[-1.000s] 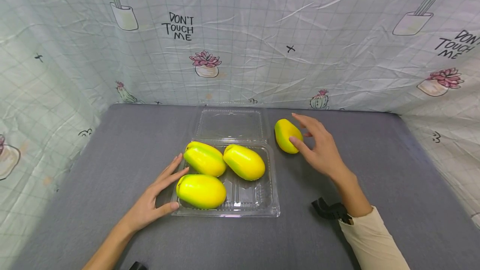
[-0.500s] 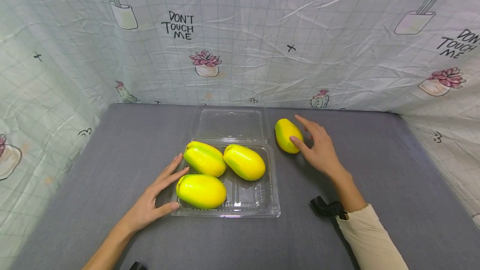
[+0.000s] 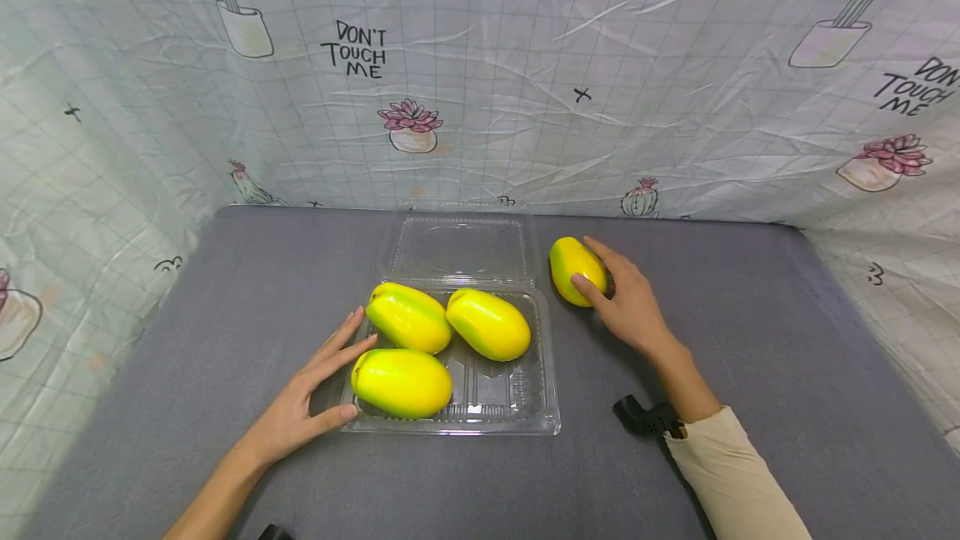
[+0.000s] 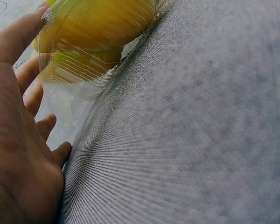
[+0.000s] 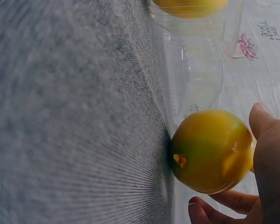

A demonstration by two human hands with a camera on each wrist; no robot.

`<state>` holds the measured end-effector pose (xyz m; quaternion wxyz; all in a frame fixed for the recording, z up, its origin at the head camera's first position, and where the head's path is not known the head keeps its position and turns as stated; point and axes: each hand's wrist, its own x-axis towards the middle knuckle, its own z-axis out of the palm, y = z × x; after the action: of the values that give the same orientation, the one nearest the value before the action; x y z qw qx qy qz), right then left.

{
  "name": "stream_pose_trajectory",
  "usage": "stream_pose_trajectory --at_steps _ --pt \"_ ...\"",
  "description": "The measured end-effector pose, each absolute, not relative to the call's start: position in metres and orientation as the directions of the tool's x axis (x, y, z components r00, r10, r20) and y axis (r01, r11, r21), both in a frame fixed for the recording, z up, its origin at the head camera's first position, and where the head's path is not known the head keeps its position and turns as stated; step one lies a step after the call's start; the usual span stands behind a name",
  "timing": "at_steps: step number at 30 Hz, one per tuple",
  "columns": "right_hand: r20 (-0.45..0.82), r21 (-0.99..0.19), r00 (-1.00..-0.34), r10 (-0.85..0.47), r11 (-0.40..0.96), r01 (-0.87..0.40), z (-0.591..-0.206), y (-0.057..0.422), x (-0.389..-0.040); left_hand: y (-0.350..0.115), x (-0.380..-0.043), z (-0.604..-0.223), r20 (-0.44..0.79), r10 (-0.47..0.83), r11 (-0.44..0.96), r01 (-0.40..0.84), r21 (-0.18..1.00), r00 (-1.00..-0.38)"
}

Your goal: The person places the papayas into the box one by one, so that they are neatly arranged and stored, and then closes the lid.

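Note:
In the head view, my left hand (image 3: 303,398) lies along the left side of a clear plastic clamshell box (image 3: 542,390), fingers spread and fingertips right at its rim. The box holds three yellow-green mangoes: one at the back left (image 3: 408,317), one at the back right (image 3: 489,325) and one in front (image 3: 402,383). Another mango (image 3: 573,271) lies on the table to the right of the box. My right hand (image 3: 630,300) is around its right side, thumb over the near side and fingers at the far side. In the right wrist view, the lower fingers (image 5: 200,210) stand apart from this mango.
The clear lid (image 3: 459,248) lies folded back behind the box. A grey cloth covers the table (image 3: 465,486). Behind it and at both sides hangs a printed curtain (image 3: 495,90). A black wrist mount (image 3: 648,417) sits at the right wrist.
My right hand has moved slightly left and closer around the loose mango, its thumb now further over the fruit. The left hand, the box and its mangoes have stayed in place.

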<state>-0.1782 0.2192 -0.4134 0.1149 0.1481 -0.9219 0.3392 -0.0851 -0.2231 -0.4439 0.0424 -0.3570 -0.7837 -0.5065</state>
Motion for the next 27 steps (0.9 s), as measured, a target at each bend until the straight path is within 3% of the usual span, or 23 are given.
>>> stream_pose_trajectory --at_steps 27 --pt "0.221 -0.594 -0.949 -0.224 0.741 -0.313 -0.4121 0.218 -0.1769 -0.2232 -0.0845 -0.4436 0.419 0.515 0.225 0.59 0.775 -0.748"
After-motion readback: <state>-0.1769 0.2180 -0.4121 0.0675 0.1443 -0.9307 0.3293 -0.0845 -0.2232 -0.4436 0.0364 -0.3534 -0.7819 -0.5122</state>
